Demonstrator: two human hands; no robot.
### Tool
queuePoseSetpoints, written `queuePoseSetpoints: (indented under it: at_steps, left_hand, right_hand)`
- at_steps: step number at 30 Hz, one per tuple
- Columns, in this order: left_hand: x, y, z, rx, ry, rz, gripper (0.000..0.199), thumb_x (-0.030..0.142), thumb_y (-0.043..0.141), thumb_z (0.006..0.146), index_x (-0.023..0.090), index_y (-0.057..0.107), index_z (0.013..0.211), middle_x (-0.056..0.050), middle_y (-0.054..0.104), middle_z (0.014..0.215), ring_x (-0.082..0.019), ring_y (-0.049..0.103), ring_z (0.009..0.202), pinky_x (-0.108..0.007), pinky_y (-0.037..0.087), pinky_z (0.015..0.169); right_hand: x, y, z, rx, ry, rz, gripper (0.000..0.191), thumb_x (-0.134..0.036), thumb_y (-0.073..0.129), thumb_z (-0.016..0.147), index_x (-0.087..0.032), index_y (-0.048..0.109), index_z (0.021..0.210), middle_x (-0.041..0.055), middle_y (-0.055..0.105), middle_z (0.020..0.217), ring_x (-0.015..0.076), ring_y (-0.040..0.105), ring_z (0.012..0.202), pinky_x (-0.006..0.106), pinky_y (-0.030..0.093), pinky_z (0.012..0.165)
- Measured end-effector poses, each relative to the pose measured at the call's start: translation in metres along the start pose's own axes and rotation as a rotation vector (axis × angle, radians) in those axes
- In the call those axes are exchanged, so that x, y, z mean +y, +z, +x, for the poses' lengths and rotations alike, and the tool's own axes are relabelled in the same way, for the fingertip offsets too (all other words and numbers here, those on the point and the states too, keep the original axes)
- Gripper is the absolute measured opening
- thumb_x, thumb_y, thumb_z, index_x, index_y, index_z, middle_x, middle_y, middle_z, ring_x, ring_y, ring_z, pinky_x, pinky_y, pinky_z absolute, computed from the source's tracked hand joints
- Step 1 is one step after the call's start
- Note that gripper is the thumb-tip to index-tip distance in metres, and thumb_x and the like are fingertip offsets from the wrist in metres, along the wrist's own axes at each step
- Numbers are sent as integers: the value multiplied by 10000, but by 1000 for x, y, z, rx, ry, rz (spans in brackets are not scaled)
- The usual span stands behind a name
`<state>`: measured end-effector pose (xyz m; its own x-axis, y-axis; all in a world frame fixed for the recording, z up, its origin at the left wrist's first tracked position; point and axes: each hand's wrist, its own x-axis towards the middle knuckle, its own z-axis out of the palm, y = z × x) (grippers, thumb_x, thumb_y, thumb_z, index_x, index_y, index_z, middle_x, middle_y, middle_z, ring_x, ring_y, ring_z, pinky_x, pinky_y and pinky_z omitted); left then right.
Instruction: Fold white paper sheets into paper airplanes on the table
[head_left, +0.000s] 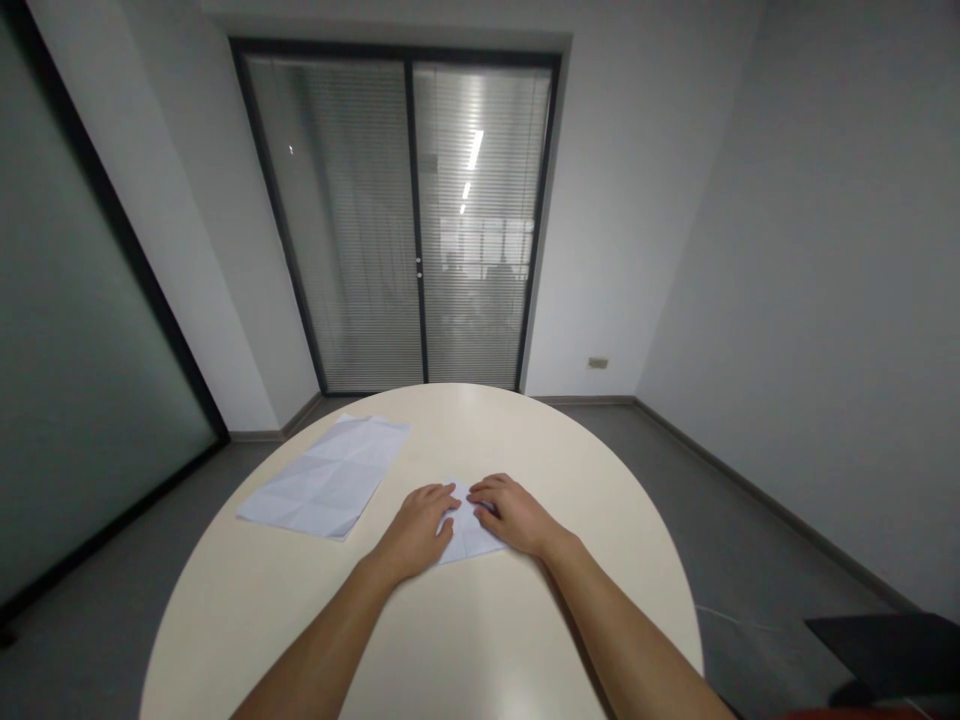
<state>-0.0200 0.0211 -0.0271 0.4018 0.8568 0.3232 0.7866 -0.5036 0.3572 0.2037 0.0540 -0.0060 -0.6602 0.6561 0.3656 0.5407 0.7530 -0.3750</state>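
A small folded sheet of white paper [471, 542] lies on the round table between my hands, with creases visible on it. My left hand [418, 527] rests palm down over its left side, fingers reaching across and thumb spread apart. Over the right side lies my right hand [517, 515], its fingers slightly bent and its thumb apart from them. Both hands touch the paper, and their fingertips nearly meet near its top. The parts of the paper under my palms and fingers are hidden.
A larger creased white sheet [330, 470] lies on the left of the cream table [480, 430]. A dark chair-like object [889, 650] stands at the lower right. Beyond the table are a glazed door with blinds [360, 230] and a wall socket [598, 363].
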Motion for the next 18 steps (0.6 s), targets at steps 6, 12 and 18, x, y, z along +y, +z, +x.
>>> queuePoseSetpoints:
  at_steps: [6,12,18]
  left_hand:
    - [-3,1,2,-18,11,70,369,221,446,973,217,660,1273,-78,580,1435,-264,506,1286,-474,365,1133]
    - [-2,-1,1,-4,-34,105,399,238,431,979,222,630,1324,-91,570,1436,-267,489,1286,-466,392,1102]
    - [-5,0,2,16,-10,56,381,238,467,964,213,651,1297,-94,607,1385,-266,504,1252,-457,416,1082]
  right_hand:
    - [2,1,0,10,5,-3,287,-224,557,936,-187,740,1153,98,724,1180,243,595,1152,389,422,1048]
    - [-2,0,-1,4,15,21,277,-249,577,927,-201,749,1139,103,717,1199,250,610,1154,383,448,1030]
    - [-1,0,-2,-1,36,30,291,-267,588,923,-207,742,1163,103,713,1213,255,611,1168,380,454,1036]
